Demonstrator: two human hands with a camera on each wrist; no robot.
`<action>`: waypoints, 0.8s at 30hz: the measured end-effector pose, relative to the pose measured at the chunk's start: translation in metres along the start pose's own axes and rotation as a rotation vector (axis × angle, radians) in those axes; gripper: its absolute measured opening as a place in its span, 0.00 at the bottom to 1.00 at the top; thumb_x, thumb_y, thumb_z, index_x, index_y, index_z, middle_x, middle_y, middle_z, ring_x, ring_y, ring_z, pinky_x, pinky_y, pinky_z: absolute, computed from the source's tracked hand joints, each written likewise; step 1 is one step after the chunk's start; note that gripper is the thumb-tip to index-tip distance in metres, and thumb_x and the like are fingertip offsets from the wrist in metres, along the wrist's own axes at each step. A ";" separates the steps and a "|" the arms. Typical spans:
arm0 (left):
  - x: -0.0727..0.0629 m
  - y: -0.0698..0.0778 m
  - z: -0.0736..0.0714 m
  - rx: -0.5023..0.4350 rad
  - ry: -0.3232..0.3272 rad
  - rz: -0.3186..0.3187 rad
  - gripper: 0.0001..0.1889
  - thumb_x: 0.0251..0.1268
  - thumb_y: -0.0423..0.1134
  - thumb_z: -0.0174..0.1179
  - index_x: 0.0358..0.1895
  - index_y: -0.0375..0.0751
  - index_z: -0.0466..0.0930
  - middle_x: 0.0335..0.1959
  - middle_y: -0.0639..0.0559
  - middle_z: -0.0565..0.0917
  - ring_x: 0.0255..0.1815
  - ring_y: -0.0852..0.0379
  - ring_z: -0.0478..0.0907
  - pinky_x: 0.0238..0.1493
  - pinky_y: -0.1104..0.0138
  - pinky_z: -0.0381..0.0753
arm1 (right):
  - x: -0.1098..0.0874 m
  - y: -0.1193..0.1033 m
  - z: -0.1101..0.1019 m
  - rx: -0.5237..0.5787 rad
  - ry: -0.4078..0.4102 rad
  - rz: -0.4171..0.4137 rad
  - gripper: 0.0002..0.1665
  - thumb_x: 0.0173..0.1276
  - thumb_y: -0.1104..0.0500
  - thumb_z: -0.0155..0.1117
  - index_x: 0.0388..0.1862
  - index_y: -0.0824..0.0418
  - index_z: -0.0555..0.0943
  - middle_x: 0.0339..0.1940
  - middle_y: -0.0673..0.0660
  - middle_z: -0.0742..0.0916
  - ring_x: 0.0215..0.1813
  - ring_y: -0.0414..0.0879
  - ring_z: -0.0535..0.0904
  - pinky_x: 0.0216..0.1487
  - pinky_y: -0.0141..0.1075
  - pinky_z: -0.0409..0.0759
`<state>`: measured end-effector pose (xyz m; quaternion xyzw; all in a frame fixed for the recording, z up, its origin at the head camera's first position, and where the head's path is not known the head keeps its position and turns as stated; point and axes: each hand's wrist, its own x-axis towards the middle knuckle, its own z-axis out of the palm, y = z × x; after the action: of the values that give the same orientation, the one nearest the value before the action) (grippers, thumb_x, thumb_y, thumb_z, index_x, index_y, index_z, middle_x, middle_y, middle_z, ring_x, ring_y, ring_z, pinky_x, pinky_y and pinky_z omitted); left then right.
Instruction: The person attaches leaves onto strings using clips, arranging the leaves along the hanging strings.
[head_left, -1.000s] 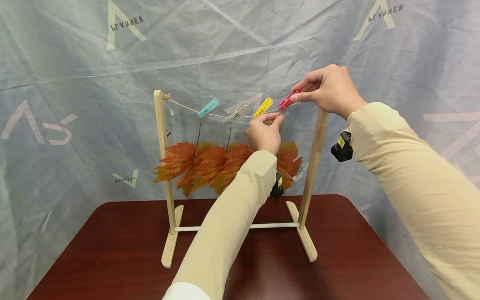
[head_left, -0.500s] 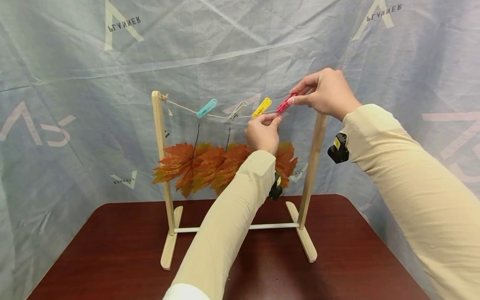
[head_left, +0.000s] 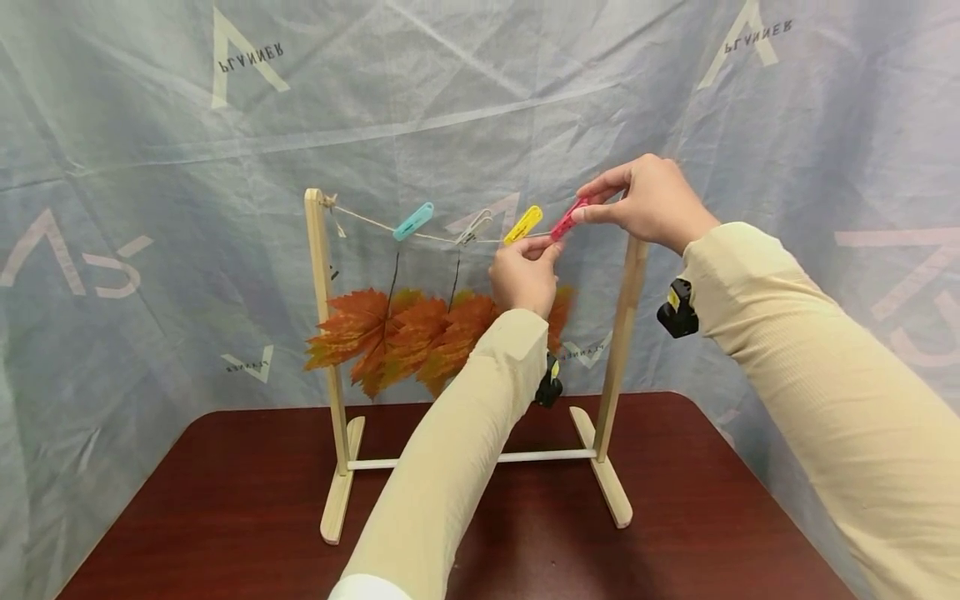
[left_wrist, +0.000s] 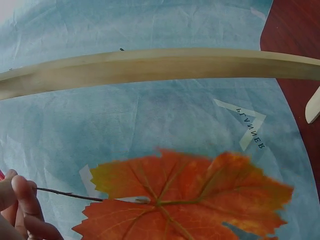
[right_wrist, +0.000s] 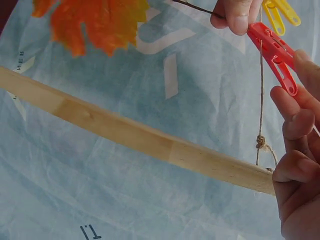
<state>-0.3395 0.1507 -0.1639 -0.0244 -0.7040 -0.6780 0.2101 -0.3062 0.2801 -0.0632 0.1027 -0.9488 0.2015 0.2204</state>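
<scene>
My right hand pinches a red clothespin by its handle end, as the right wrist view also shows. The clothespin's nose is at the twine, right beside my left fingertips. My left hand pinches the dark stem of an orange artificial maple leaf, which hangs below that hand. Further left on the line sit a yellow clothespin, a white one and a blue clothespin. More orange leaves hang there by their stems, partly behind my left forearm.
A wooden stand with a left post and right post holds the twine. A white rod joins its feet on the dark red table. Grey printed cloth hangs behind.
My right hand has brought the red clothespin down and slightly left, to the fingertips of my left hand. The leaf in my left hand has shifted left, more behind the forearm.
</scene>
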 end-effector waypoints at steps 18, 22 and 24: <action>-0.008 0.002 -0.022 0.067 -0.110 0.185 0.11 0.64 0.41 0.73 0.47 0.43 0.91 0.42 0.50 0.90 0.46 0.53 0.85 0.38 0.69 0.81 | -0.020 0.012 0.015 0.064 0.096 -0.025 0.37 0.70 0.40 0.68 0.71 0.58 0.77 0.61 0.63 0.83 0.51 0.57 0.81 0.46 0.48 0.77; -0.005 0.001 -0.033 0.042 -0.127 0.224 0.11 0.65 0.39 0.72 0.48 0.40 0.90 0.41 0.48 0.90 0.45 0.52 0.84 0.39 0.67 0.81 | -0.027 0.014 0.021 0.081 0.162 -0.029 0.35 0.72 0.42 0.66 0.71 0.59 0.77 0.59 0.63 0.83 0.51 0.57 0.80 0.43 0.46 0.76; -0.004 0.000 -0.039 0.035 -0.136 0.239 0.12 0.65 0.39 0.71 0.48 0.39 0.89 0.41 0.47 0.89 0.47 0.51 0.84 0.41 0.66 0.81 | -0.031 0.017 0.024 0.091 0.193 -0.028 0.33 0.73 0.43 0.66 0.70 0.60 0.77 0.56 0.62 0.83 0.49 0.56 0.80 0.41 0.43 0.74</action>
<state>-0.3257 0.1141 -0.1659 -0.1503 -0.7204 -0.6325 0.2416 -0.2926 0.2879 -0.1031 0.1062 -0.9116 0.2502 0.3085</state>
